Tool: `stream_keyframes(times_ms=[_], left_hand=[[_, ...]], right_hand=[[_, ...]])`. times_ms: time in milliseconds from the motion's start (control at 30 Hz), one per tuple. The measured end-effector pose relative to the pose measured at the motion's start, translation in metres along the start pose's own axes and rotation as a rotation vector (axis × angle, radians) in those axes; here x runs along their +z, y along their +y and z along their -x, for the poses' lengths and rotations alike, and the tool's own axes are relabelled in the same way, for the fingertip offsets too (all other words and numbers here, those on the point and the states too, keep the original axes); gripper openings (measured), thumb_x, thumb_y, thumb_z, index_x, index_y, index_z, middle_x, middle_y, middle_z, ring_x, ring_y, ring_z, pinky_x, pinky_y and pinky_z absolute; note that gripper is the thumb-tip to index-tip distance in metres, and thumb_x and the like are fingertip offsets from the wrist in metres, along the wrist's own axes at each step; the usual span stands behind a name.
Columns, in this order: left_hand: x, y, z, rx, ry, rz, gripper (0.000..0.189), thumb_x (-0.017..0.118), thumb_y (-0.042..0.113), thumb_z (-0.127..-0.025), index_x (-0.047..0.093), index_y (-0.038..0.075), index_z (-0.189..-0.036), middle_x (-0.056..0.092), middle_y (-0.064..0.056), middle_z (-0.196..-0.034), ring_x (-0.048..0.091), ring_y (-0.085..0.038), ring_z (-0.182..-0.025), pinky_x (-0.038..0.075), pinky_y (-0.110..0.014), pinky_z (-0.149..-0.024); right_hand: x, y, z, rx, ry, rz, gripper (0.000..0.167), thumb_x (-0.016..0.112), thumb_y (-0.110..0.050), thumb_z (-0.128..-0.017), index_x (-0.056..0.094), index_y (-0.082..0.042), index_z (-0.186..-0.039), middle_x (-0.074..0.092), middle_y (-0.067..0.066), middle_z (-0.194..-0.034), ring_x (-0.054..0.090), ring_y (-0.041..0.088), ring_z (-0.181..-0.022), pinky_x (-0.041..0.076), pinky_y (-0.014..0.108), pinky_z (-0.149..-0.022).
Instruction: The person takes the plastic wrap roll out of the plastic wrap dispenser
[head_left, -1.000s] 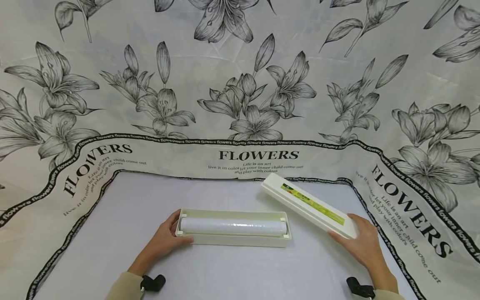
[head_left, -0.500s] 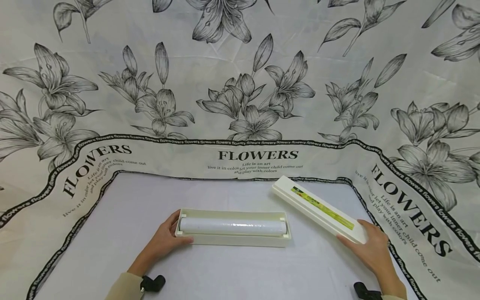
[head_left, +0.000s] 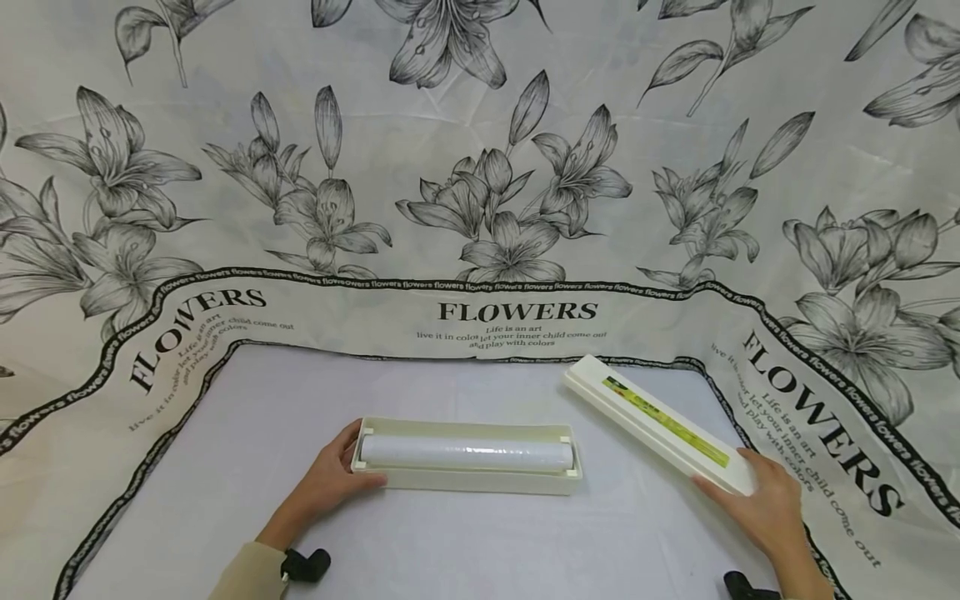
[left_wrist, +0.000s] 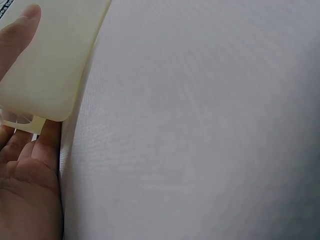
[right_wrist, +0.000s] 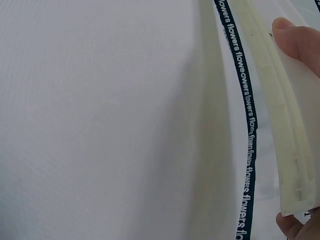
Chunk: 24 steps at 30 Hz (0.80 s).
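A long cream dispenser box (head_left: 480,481) lies on the white surface in the middle of the head view, open at the top. Inside it sits a roll of cling film (head_left: 465,452). My left hand (head_left: 322,483) grips the box's left end, thumb on the front wall and fingers behind; in the left wrist view the box end (left_wrist: 45,70) shows between thumb and fingers. To the right, the box's long white lid (head_left: 637,408), with a yellow-green label, slants from upper left to lower right. My right hand (head_left: 768,504) holds its near end, and the lid's edge (right_wrist: 280,120) appears in the right wrist view.
A white tabletop (head_left: 420,550) spreads beneath the box. Around it runs a cloth (head_left: 517,325) with printed lilies and a black lettered border, rising as a backdrop behind. The lid's far end comes near that border.
My right hand has moved the lid to the right and slightly toward me, away from the box. The left hand and the box have stayed in place.
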<state>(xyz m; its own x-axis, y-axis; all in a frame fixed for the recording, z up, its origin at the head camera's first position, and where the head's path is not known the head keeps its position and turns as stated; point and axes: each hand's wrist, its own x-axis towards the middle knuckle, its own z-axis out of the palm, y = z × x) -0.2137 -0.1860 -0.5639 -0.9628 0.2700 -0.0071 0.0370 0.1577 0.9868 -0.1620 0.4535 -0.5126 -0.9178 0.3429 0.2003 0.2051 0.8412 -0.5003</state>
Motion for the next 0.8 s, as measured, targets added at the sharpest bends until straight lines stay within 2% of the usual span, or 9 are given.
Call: stream_keyframes(times_ms=[267,500,800], left_hand=[[0.001,-0.001,-0.001,0.001,0.004,-0.011,0.108,0.093,0.015,-0.076,0.026,0.012,-0.162,0.038,-0.015,-0.161,0.044,-0.038,-0.145,0.051,-0.021,-0.1],[0.002,0.001,0.0,-0.019,0.017,-0.033,0.108,0.093,0.016,-0.076,0.026,0.013,-0.162,0.038,-0.015,-0.162,0.045,-0.037,-0.145,0.051,-0.022,-0.101],[0.002,0.003,0.0,-0.019,0.018,-0.032,0.108,0.093,0.016,-0.076,0.027,0.013,-0.161,0.038,-0.015,-0.162,0.045,-0.036,-0.145,0.051,-0.022,-0.101]], right_hand=[[-0.005,0.013,-0.003,-0.011,0.035,0.015,0.102,0.088,-0.047,-0.076,0.042,0.01,-0.147,0.041,0.043,-0.14,0.037,0.059,-0.124,0.031,0.07,-0.101],[-0.007,0.022,-0.003,0.006,0.051,0.039,0.104,0.087,-0.049,-0.076,0.041,0.011,-0.147,0.043,0.043,-0.136,0.039,0.058,-0.122,0.031,0.069,-0.1],[-0.006,0.028,-0.003,0.068,0.043,0.036,0.1,0.086,-0.048,-0.077,0.041,0.009,-0.147,0.039,0.041,-0.132,0.036,0.058,-0.119,0.032,0.066,-0.097]])
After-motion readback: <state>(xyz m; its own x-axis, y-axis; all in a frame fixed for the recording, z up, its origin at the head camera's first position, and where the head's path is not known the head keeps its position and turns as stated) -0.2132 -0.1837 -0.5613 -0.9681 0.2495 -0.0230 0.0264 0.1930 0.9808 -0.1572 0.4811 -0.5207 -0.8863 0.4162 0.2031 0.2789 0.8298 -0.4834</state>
